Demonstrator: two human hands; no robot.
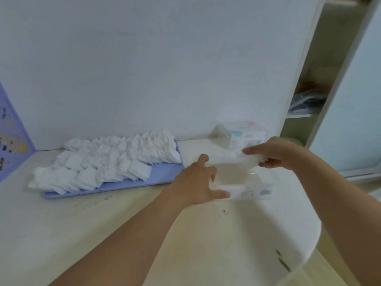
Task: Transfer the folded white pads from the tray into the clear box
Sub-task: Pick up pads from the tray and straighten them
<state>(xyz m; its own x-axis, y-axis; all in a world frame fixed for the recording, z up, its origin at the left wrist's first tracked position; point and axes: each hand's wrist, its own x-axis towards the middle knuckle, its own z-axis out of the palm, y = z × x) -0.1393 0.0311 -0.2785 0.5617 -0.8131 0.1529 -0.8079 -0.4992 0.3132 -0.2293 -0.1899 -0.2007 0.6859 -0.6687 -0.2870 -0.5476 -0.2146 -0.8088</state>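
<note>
Clear box (243, 180) at table centre. My left hand (198, 182) braces its 9 o'clock wall, fingers spread. My right hand (274, 153) pinches folded white pads (247, 159) over its 1 o'clock corner. Remaining pads heaped on blue tray (160, 176) — 9 o'clock.

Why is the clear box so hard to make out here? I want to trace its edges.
In the head view the box is see-through and pale against the pale table; light is flat, without strong shadows; motion blur smears it and both hands, left and right; wide-angle distortion bends the table edge.
</note>
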